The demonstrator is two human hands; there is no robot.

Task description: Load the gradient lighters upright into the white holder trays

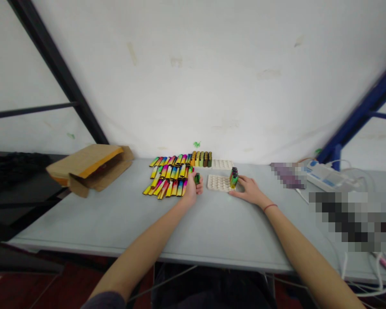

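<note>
My left hand [191, 189] is closed around a shiny green lighter [197, 178], beside rows of lighters [169, 172] lying flat in metallic rainbow colours. To its right is a white tray [217, 183] with rows of round hollows. A row of lighters [234, 177] stands upright along this tray's right end. At that end, my right hand [249, 190] grips the tray, thumb at the near corner and fingers beside the upright row; its fingertips are partly hidden.
Behind, a second white tray [223, 164] carries upright lighters [202, 159] on its left part. An open cardboard box [90, 165] lies at the left. At the right are a power strip [326, 177], cables and a purple item [287, 175], partly blurred out. A wall backs the table [212, 231].
</note>
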